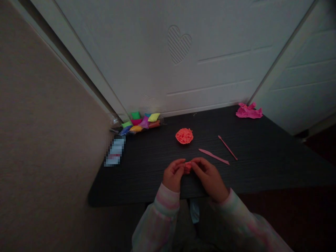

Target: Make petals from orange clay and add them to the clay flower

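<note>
The left hand (173,174) and right hand (210,176) pinch a small lump of coral clay (188,166) between their fingertips, equally near it, its long axis hidden, with a ruffled clay round (184,135) at twelve o'clock.

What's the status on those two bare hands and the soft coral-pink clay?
Left hand, right hand: pinching small coral-pink clay lump. Flat pink plastic sculpting tool lies beyond right hand.

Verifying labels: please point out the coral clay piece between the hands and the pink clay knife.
Coral clay piece (188,166), head view, visible middle between fingers.
Pink clay knife (214,156), head view, middle of its blade.
</note>
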`<action>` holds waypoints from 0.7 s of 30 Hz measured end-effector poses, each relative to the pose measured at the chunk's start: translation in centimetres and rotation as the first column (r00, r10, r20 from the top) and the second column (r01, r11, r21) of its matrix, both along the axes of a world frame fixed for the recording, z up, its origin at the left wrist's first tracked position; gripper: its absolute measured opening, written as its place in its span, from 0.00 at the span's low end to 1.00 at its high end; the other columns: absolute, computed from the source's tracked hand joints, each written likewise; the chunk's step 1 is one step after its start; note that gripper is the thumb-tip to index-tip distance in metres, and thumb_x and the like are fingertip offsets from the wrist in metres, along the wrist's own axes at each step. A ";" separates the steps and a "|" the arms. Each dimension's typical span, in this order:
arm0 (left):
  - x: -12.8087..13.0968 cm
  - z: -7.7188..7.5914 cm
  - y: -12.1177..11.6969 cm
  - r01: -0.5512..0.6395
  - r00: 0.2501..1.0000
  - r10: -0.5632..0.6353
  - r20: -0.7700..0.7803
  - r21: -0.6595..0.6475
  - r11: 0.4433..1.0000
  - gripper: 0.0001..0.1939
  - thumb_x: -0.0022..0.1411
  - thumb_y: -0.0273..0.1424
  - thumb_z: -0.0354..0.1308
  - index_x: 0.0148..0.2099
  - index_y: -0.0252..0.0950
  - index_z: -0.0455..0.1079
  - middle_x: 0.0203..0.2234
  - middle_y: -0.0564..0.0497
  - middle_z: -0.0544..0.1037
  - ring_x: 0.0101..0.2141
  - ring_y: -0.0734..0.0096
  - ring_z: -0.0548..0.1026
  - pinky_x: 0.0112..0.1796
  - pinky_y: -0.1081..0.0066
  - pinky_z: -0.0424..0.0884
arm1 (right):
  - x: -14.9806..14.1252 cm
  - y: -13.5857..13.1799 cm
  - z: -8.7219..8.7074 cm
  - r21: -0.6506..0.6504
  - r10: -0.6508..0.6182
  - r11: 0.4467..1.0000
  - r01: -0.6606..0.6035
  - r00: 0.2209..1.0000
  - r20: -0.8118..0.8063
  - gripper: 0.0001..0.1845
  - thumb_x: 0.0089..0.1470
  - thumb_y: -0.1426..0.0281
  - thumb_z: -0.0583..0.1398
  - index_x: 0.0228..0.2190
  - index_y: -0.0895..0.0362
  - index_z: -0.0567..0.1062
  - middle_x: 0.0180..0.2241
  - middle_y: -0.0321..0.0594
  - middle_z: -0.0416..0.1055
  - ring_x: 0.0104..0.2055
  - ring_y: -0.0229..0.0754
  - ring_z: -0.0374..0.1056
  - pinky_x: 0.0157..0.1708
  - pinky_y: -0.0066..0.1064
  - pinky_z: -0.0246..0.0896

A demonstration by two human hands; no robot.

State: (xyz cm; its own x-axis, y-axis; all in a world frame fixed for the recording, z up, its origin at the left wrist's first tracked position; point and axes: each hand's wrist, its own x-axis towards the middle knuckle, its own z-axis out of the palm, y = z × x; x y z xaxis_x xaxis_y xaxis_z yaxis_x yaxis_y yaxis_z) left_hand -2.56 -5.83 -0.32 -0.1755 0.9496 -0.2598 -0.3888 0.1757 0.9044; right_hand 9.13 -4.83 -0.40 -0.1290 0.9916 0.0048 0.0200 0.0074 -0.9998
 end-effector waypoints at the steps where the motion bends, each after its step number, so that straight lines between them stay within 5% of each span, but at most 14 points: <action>1: 0.0 -0.1 0.0 0.007 1.000 -0.007 0.014 -0.003 1.000 0.13 0.39 0.31 0.63 0.31 0.31 0.71 0.21 0.49 0.77 0.22 0.73 0.73 0.27 0.71 0.69 | 0.0 0.0 0.0 -0.002 -0.010 1.000 0.010 1.000 -0.008 0.09 0.48 0.63 0.57 0.27 0.56 0.69 0.27 0.37 0.70 0.31 0.39 0.65 0.32 0.29 0.60; 14: 0.1 0.8 -0.5 0.041 0.997 -0.041 -0.058 -0.006 0.999 0.07 0.37 0.26 0.65 0.23 0.31 0.71 0.18 0.53 0.75 0.20 0.77 0.70 0.24 0.76 0.67 | 0.3 0.1 0.0 -0.013 0.079 0.997 -0.080 0.996 -0.052 0.07 0.48 0.65 0.57 0.26 0.57 0.69 0.25 0.35 0.68 0.29 0.36 0.64 0.31 0.28 0.59; 21: 0.2 0.5 -0.6 -0.063 0.994 0.064 -0.085 0.014 0.998 0.10 0.34 0.22 0.64 0.23 0.33 0.68 0.18 0.55 0.74 0.23 0.76 0.72 0.28 0.77 0.67 | 0.2 0.0 -0.2 -0.013 0.099 0.995 -0.100 0.995 -0.029 0.09 0.45 0.65 0.60 0.28 0.57 0.71 0.27 0.36 0.69 0.31 0.38 0.64 0.33 0.30 0.59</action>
